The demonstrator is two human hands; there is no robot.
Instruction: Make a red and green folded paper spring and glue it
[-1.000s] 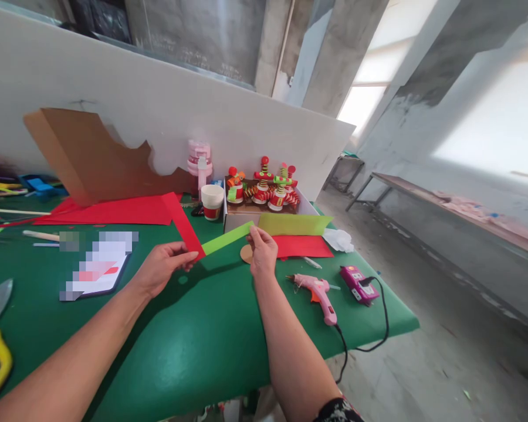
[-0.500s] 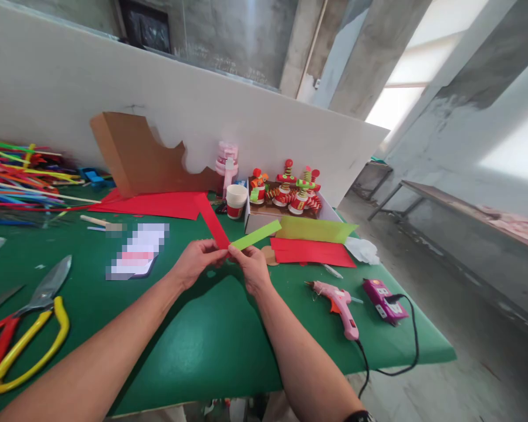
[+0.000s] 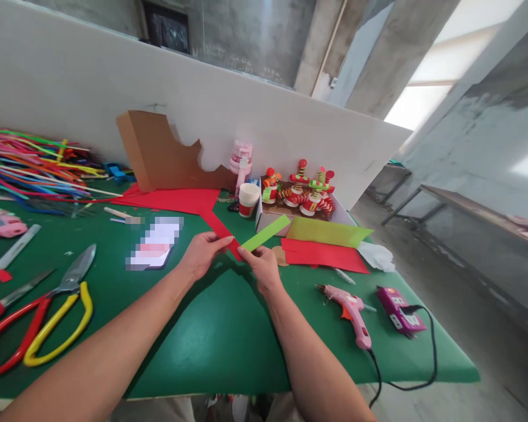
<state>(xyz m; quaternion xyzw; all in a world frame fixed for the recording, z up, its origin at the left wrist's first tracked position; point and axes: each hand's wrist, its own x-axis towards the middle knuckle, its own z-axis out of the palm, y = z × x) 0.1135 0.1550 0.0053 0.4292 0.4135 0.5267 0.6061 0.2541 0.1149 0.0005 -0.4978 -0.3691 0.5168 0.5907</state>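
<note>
My left hand (image 3: 203,253) pinches a red paper strip (image 3: 220,227) between thumb and fingers, a short way up from its lower end. A light green paper strip (image 3: 266,233) slants up to the right from my right hand (image 3: 263,266), whose thumb and fingers are closed on it where the two strips meet. Together the strips form a V above the green table (image 3: 211,346). Whether they are stuck to each other I cannot tell. Behind them stand a stack of paper cups (image 3: 249,199) and a box of paper-cup figures (image 3: 300,190).
Red-and-yellow-handled scissors (image 3: 64,293) and a phone (image 3: 156,243) lie at left, with pipe cleaners (image 3: 39,164) behind. On the right are red sheets (image 3: 323,255), a green sheet (image 3: 330,232), a pink glue gun (image 3: 349,310) and a purple power box (image 3: 398,308) with a cord.
My left hand has slid a little up the red strip, away from the joint, baring its lower end. The view has turned left, so everything appears further right.
</note>
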